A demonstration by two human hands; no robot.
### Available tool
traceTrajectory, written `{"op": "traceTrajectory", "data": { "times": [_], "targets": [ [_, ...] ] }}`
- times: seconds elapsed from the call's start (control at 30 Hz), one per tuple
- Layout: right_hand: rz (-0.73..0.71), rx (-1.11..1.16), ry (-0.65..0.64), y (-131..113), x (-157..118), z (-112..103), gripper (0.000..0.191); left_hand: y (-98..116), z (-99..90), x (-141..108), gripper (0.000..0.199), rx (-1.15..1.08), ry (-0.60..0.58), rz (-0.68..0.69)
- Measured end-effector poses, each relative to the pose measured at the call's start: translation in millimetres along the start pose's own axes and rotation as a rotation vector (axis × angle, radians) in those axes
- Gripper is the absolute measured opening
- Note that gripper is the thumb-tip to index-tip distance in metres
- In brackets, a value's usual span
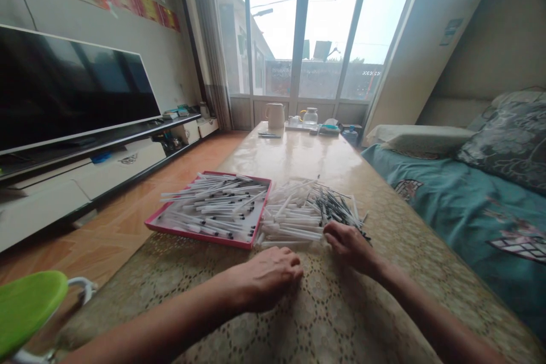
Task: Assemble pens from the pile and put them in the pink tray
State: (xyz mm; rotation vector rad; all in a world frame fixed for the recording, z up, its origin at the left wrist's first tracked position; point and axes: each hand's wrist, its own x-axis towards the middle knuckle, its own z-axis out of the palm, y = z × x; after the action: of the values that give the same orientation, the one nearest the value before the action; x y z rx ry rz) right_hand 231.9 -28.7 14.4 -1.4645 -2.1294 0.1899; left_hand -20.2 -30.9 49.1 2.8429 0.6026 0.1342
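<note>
My left hand [268, 278] rests curled on the lace tablecloth [324, 318], just short of a loose heap of clear plastic pen tubes [294, 213]. My right hand [348, 247] touches the heap's near right edge, beside a cluster of thin black-tipped pen refills [336, 209]. Its fingertips are bent down, and whether they pinch anything is hidden. To the left of the heap lies a pink-rimmed tray [205, 237], filled with several white pen barrels with black tips.
A white jug [275, 115] and a glass teapot [310, 118] stand at the table's far end by the window. A large television [68, 88] sits on a low cabinet at left. A teal-covered bed [447, 205] runs along the right side, and a green stool seat [25, 313] is at lower left.
</note>
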Motion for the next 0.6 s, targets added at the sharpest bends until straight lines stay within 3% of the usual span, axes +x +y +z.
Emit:
{"op": "traceTrajectory", "data": {
  "times": [0.07,0.13,0.23,0.3,0.43,0.6],
  "targets": [
    [0.008,-0.013,-0.015,-8.1,5.2,-8.9,0.016,-0.9,3.4,-5.6,0.022,0.030,0.043,-0.103],
    [0.021,-0.035,0.001,-21.0,8.2,-9.6,0.017,1.2,15.5,-9.4,0.041,0.028,0.195,-0.294],
    [0.043,-0.077,0.059,-45.4,4.2,9.5,0.030,10.2,42.7,-10.6,0.071,0.004,0.395,-0.494],
    [0.045,-0.114,0.079,-58.0,-3.2,31.5,0.044,16.8,58.4,-7.9,0.075,0.017,0.377,-0.528],
    [0.021,-0.372,0.067,-58.8,-12.1,69.6,0.059,17.7,72.9,4.1,0.068,0.061,0.185,-0.595],
    [0.040,-0.432,0.006,-39.6,3.8,80.6,0.061,-2.6,80.4,23.8,0.066,0.132,0.166,-0.656]
  ]
}}
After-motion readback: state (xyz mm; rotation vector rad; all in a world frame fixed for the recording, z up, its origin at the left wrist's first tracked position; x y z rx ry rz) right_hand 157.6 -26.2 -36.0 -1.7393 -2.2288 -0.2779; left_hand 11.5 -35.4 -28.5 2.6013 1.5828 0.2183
